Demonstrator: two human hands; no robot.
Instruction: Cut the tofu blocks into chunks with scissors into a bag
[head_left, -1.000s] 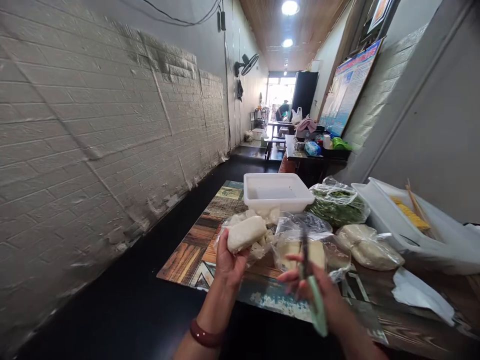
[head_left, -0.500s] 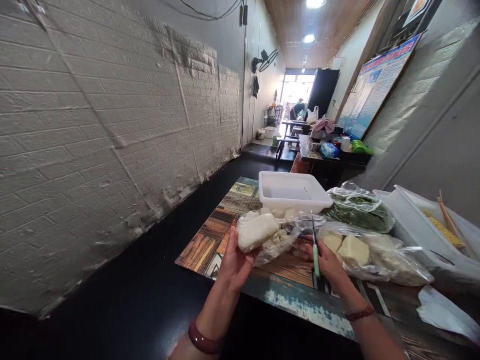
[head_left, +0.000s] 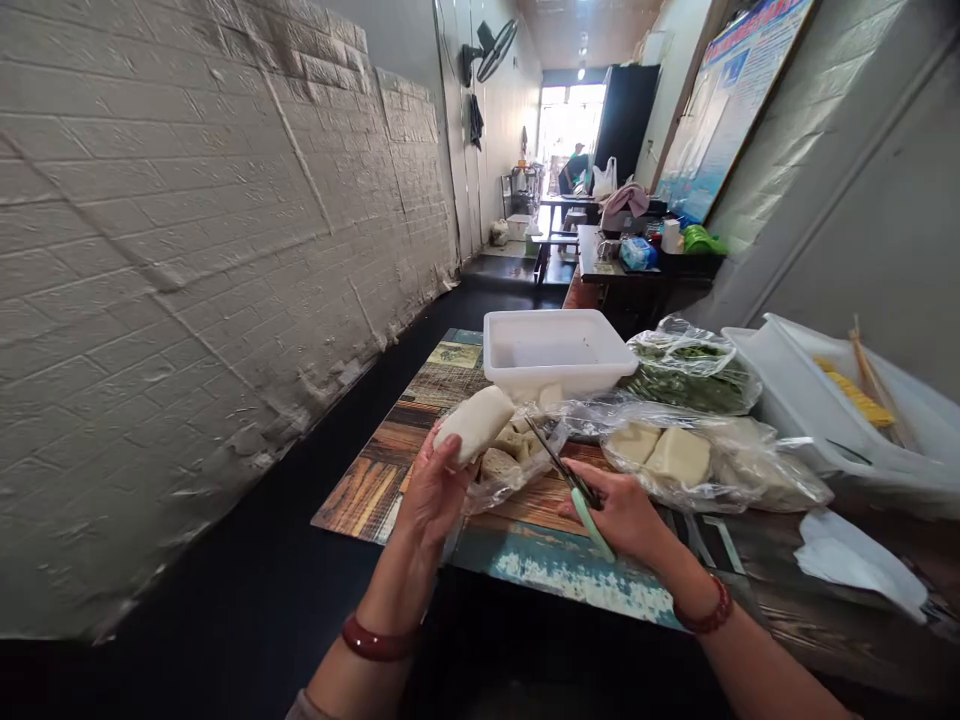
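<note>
In my left hand (head_left: 427,490) is a smooth white block (head_left: 477,422) with rounded edges, which looks like tofu or dough; my fingers are closed round its lower left side. My right hand (head_left: 619,510) grips a knife (head_left: 594,525) by its pale green handle. The narrow blade points up and left, its tip a short way right of the white block. Below and behind the block, an open plastic bag (head_left: 510,490) with beige pieces lies on the table. To the right of the knife lies another clear bag with pale yellowish blocks (head_left: 679,457).
On the wood-patterned table (head_left: 375,480) stands a white tub (head_left: 559,375). A bag of green leaves (head_left: 686,375) lies right of it, beside white bins (head_left: 787,400). A white cloth or paper (head_left: 859,565) is at the right. Further back are another table (head_left: 592,262) and a person (head_left: 574,172).
The knife has swung from upright to tilted left, and my right hand has turned and come nearer the white block. The block has tilted in my left hand. The view has shifted.
</note>
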